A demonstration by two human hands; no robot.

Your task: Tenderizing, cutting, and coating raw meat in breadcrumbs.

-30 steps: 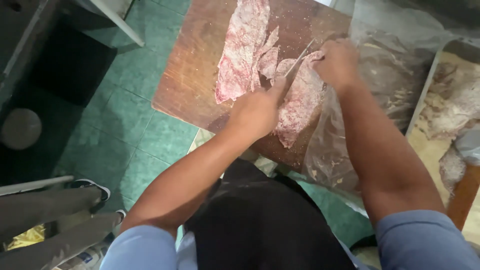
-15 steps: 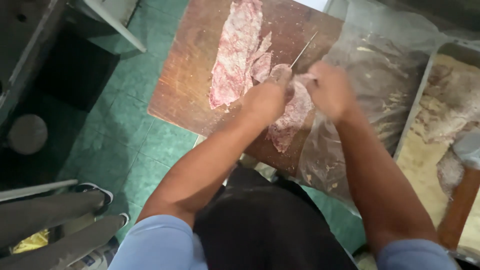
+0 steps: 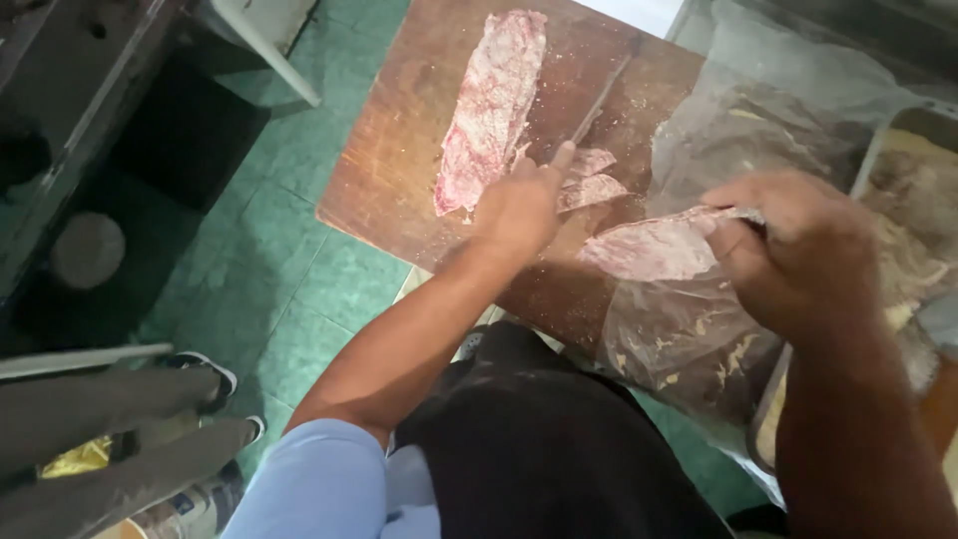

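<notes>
Raw meat slice (image 3: 649, 250) in rt hand (image 3: 788, 250)

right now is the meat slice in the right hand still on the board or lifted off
Lifted. The right hand pinches one end of the thin meat slice, which hangs stretched over the clear plastic bag beside the wooden board.

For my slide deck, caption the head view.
Left hand grips a knife; right hand lifts a meat slice.

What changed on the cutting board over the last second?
The right hand has lifted a thin slice of meat off the pile and carried it right, over the clear plastic bag. The left hand still holds the knife on the board. The long meat strip stayed put.
</notes>
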